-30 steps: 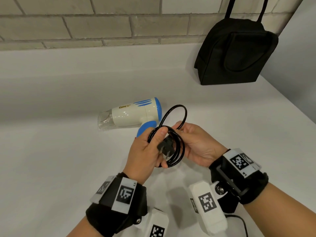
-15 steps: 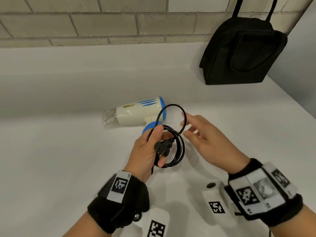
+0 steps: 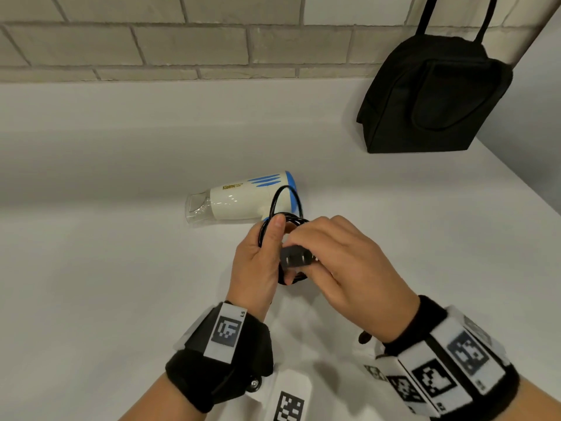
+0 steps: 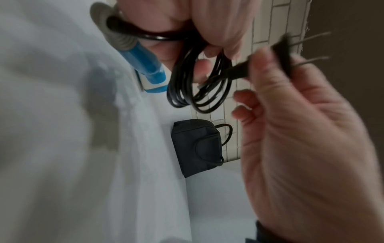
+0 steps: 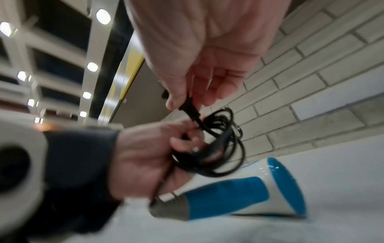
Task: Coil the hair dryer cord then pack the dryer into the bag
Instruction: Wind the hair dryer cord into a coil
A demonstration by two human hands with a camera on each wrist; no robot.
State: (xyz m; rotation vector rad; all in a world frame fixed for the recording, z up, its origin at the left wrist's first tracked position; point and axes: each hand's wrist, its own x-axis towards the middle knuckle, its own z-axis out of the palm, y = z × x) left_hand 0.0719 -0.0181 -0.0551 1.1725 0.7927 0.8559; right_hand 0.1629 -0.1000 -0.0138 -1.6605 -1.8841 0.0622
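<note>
A white and blue hair dryer (image 3: pixel 243 202) lies on its side on the white counter (image 3: pixel 106 268), nozzle pointing left. Its black cord (image 3: pixel 285 215) is wound into a small coil just in front of it. My left hand (image 3: pixel 261 259) grips the coil, thumb on top. My right hand (image 3: pixel 340 256) pinches the black plug (image 3: pixel 296 259) at the coil. The right wrist view shows the plug (image 5: pixel 188 106) between my thumb and finger, the coil (image 5: pixel 224 148) in my left fist, and the dryer (image 5: pixel 239 197) below. The black bag (image 3: pixel 434 95) stands at the back right.
A pale brick wall (image 3: pixel 182 41) runs behind the counter. The counter's right edge (image 3: pixel 531 202) slants past the bag. The bag (image 4: pixel 195 144) leans on the wall with its handles up. Bare counter lies to the left of the dryer.
Half a second ago my right hand was open and off the cord. It has since come in and taken the plug. My left hand kept hold of the coil.
</note>
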